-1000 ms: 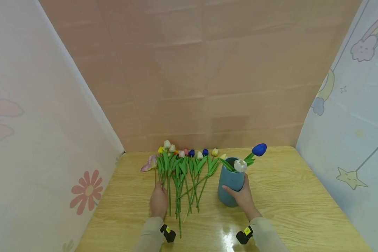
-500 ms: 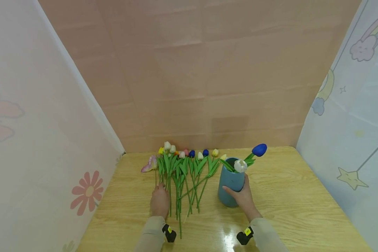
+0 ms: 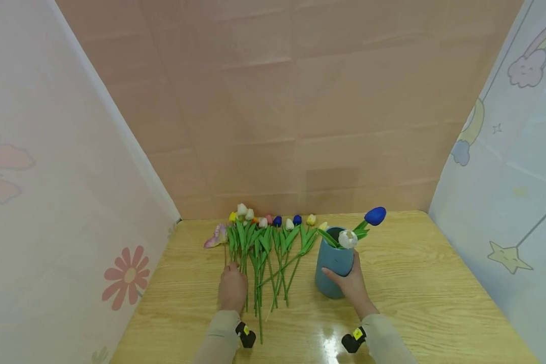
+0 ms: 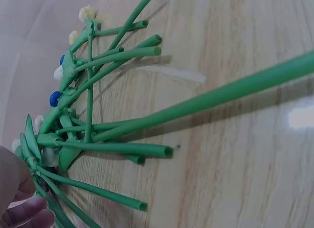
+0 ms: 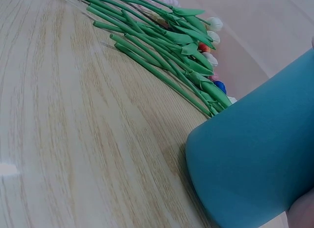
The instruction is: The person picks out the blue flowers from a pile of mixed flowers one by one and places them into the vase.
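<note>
On table [image 3: 418, 283], right hand [image 3: 353, 287] grips vase [image 3: 333, 269]; left hand [image 3: 233, 288] perhaps touches stems [image 4: 93, 188].

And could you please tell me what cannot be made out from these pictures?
Head view: the lower stems of the white tulip and blue tulip, hidden by the blue vase.
Head view: most fingers of the right hand, hidden behind the vase.
Left wrist view: whether the left hand grips the green stems beside it; the left edge cuts the hand off.
Right wrist view: the vase's rim, beyond the right edge.

wood-grain table [image 3: 418, 288] | tulips [image 3: 265, 241], some stems crossing | purple flower [image 3: 217, 236], left | blue vase [image 3: 334, 260], right
</note>
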The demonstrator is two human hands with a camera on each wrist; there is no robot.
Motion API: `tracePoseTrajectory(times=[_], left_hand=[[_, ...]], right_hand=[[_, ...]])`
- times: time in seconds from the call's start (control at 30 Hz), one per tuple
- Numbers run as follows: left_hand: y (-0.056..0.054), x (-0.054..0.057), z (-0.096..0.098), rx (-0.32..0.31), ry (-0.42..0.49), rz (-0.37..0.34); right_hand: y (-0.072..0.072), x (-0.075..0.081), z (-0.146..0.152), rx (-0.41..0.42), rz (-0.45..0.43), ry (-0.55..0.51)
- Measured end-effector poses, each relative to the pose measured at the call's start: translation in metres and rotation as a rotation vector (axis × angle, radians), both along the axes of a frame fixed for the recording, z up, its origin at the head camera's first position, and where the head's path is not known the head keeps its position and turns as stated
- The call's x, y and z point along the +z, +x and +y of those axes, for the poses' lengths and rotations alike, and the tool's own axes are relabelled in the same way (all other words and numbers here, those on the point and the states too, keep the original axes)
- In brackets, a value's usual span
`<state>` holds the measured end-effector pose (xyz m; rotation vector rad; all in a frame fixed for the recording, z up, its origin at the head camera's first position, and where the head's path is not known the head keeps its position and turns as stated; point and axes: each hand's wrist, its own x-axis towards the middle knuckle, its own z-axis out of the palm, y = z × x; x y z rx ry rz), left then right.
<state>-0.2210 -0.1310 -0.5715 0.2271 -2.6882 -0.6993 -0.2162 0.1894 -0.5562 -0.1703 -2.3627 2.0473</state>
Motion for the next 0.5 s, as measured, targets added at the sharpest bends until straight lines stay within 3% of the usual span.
tracePoseTrajectory(times=[0.13, 0.27, 0.4, 0.5], left_hand=[[0.001, 0.002, 0.004, -0.012, -0.055, 0.022], [0.001, 0.007, 0.013, -0.05, -0.168, 0.131], [0.004, 0.015, 0.03, -0.134, -0.278, 0.216], [0.007, 0.015, 0.044, -0.233, -0.346, 0.231]], right_hand=[[0.0, -0.001, -0.001, 0.0, -0.009, -0.001], [-0.001, -0.003, -0.001, 0.0, -0.007, -0.001], [0.0, -0.003, 0.0, 0.0, 0.011, 0.007], [-0.001, -0.003, 0.002, 0.004, 0.005, 0.006]])
